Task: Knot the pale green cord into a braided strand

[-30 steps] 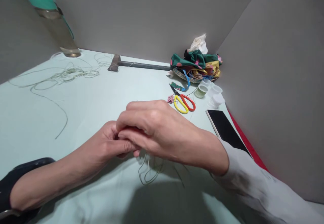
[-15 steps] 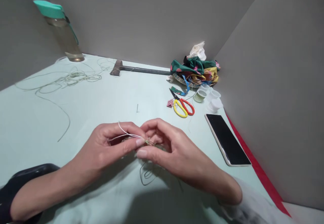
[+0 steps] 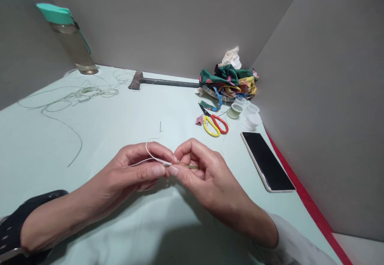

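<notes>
My left hand (image 3: 132,167) and my right hand (image 3: 204,173) meet fingertip to fingertip above the pale table, low in the middle of the head view. Between their thumbs and forefingers they pinch thin cord. White cord (image 3: 150,155) loops up from the pinch and trails back over my left hand, one loose end curling above it. Green cord (image 3: 191,166) runs from the same spot under the curled fingers of my right hand. How the strands join is hidden by the fingertips. A thin needle-like pin (image 3: 160,127) lies just beyond my hands.
Scissors (image 3: 214,124), small plastic tubs (image 3: 251,120) and a phone (image 3: 268,162) are on the right. A hammer (image 3: 162,82) lies at the back beside bunched patterned fabric (image 3: 229,77). Tangled green cord (image 3: 87,94) and a water bottle (image 3: 72,43) occupy the left. Grey panels enclose the table.
My right thumb and forefinger have closed in on the white cord by my left fingertips. The dark cord loop that hung beneath my hands is out of sight. The white end now reaches higher.
</notes>
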### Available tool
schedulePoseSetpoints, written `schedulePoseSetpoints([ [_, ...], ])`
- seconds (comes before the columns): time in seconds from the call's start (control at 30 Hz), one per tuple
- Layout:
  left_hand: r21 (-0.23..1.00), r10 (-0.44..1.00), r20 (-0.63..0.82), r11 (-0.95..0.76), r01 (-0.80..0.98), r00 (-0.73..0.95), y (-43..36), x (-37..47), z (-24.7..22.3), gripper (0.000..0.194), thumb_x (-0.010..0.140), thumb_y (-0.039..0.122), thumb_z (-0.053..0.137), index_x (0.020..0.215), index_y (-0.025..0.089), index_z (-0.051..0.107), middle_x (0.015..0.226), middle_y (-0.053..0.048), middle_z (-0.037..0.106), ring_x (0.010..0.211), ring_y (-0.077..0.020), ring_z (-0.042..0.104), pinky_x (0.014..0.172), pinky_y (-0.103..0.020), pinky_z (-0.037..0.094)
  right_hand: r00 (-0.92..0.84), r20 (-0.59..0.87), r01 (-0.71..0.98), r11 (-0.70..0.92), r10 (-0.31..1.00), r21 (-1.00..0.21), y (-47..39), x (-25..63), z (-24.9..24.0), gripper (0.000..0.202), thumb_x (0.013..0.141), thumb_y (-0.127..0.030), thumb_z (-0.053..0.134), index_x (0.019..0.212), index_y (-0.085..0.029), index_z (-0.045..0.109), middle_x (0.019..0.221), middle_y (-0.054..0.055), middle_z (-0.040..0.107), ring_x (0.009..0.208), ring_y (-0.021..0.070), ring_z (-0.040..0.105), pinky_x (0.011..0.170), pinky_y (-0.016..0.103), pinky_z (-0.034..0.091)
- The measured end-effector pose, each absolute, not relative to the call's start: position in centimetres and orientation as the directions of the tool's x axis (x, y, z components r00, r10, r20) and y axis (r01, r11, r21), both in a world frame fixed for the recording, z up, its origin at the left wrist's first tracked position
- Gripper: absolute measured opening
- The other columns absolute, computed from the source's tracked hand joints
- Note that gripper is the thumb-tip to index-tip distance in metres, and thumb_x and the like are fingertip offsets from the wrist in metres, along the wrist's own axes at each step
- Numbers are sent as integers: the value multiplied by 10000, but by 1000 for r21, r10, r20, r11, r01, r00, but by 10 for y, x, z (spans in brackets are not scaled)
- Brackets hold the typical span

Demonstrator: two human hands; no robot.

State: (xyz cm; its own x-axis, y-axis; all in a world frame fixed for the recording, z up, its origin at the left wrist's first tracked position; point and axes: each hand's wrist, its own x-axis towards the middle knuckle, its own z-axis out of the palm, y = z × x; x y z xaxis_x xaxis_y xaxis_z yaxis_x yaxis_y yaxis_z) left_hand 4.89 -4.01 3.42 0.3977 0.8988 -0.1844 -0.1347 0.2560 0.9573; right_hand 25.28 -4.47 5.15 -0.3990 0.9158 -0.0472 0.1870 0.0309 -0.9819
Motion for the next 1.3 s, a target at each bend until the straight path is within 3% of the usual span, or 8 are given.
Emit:
schedulePoseSetpoints([
  [0.2,940,886,-250,318,-120,389,-36,47,35,229,846,458,895,775,248,834,440,87,452,483,-91,347,572,-249,324,-395,22,225,120,919,-967,-44,255,48,131,945,-259,682,828,-200,678,603,-92,464,502,67,344,463,214,265],
  [0.57,946,854,-315,320,59,415,-17,34,29,379,919,558,747,772,209,739,440,97,390,435,-88,241,494,-251,233,-318,155,284,250,935,-926,-32,266,45,180,919,-281,667,777,-186,725,551,-83,424,521,95,344,511,253,276],
  [0.73,936,884,-291,184,299,366,-1,19,25,338,856,453,760,643,206,669,588,-10,640,413,-109,343,435,-262,216,-291,206,314,296,934,-902,-18,275,47,200,906,-307,661,761,-185,725,581,-61,471,554,110,382,541,259,320],
  [0.8,914,944,-177,53,403,277,4,10,28,264,831,379,799,649,211,709,593,-5,620,503,-153,422,476,-260,288,-285,232,329,322,930,-888,-15,279,48,187,902,-289,664,759,-183,722,582,-60,464,562,113,391,551,255,337],
  [0.87,881,978,-25,-76,468,205,5,5,34,105,830,345,818,866,247,809,825,-25,742,718,-225,567,610,-253,421,-291,262,349,357,920,-867,-14,281,48,155,894,-242,664,764,-183,724,587,-60,474,566,113,404,566,251,357],
  [0.97,849,962,95,-212,485,254,-3,17,39,372,917,427,755,1280,355,789,1208,-36,779,787,-217,629,746,-245,503,-332,313,381,430,890,-819,-18,278,45,143,894,-178,646,775,-187,725,612,-51,533,569,114,444,601,247,397],
  [1.13,852,873,20,-270,448,488,-22,58,38,528,987,652,564,1178,238,831,586,-3,646,479,-193,525,468,-245,457,-443,381,408,561,811,-720,-26,269,37,135,915,-161,601,799,-208,651,738,-3,659,659,142,578,670,245,455],
  [1.3,803,884,61,-320,504,463,-20,51,28,532,1021,638,503,827,221,771,580,27,512,499,-158,445,473,-230,399,-443,389,423,571,807,-704,-29,266,35,156,943,-200,573,798,-240,530,737,-1,624,657,158,566,654,255,450],
])
